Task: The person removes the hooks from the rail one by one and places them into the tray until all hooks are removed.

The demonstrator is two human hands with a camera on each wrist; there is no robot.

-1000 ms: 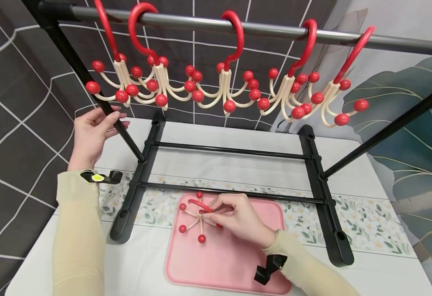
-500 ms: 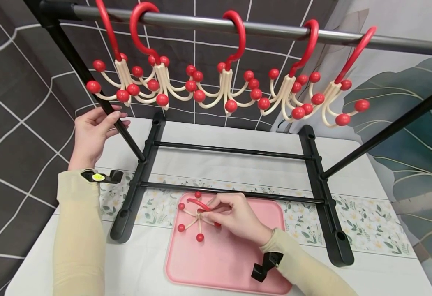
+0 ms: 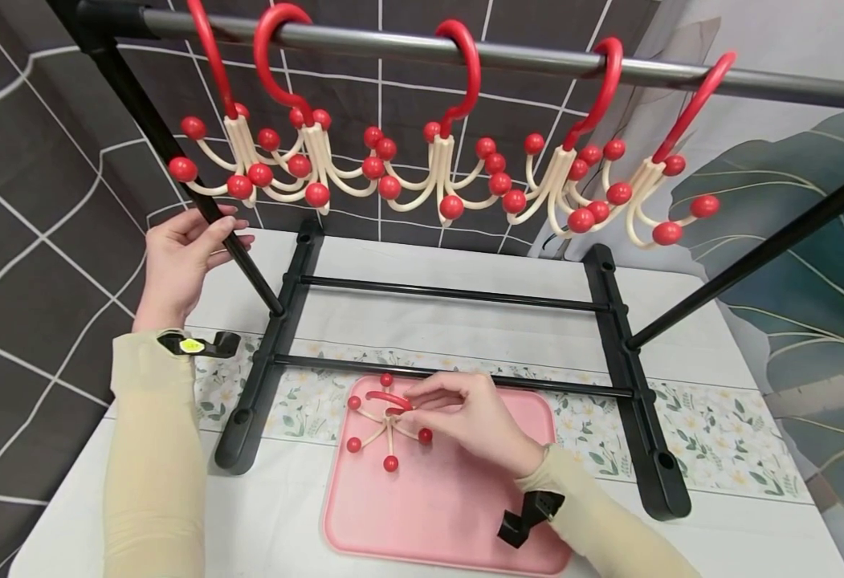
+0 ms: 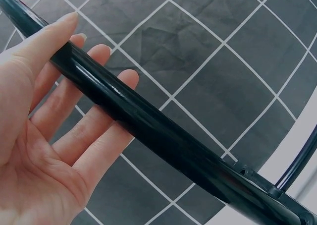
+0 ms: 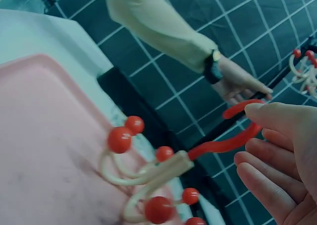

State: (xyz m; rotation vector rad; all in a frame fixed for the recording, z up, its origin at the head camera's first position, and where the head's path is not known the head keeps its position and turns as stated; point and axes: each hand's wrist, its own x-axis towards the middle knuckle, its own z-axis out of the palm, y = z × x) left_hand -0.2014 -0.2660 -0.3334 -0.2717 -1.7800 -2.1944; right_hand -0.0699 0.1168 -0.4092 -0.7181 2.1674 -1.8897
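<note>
A claw hanger (image 3: pixel 390 423) stands on the pink tray (image 3: pixel 443 506), its cream arms tipped with red balls and its red hook upward. My right hand (image 3: pixel 475 417) is at the bend of that hook, thumb and fingers loosely spread on either side. In the right wrist view, the thumb overlaps the red hook (image 5: pixel 228 143) and the other fingers lie relaxed below. My left hand (image 3: pixel 179 261) holds the black slanted pole (image 4: pixel 133 113) of a rack, thumb across the near side and fingers behind.
Several similar hangers (image 3: pixel 442 164) hang by red hooks from the rack's top bar (image 3: pixel 400 50). The black rack base (image 3: pixel 255 401) stands on the white table (image 3: pixel 270 514), with its front crossbar (image 3: pixel 573 388) along the tray's far edge. A dark tiled backdrop (image 3: pixel 38 241) borders the left side.
The hanger on the tray has shifted slightly left, then stayed put. My right fingers have loosened from its hook and drawn a little right. The left hand keeps its place on the pole.
</note>
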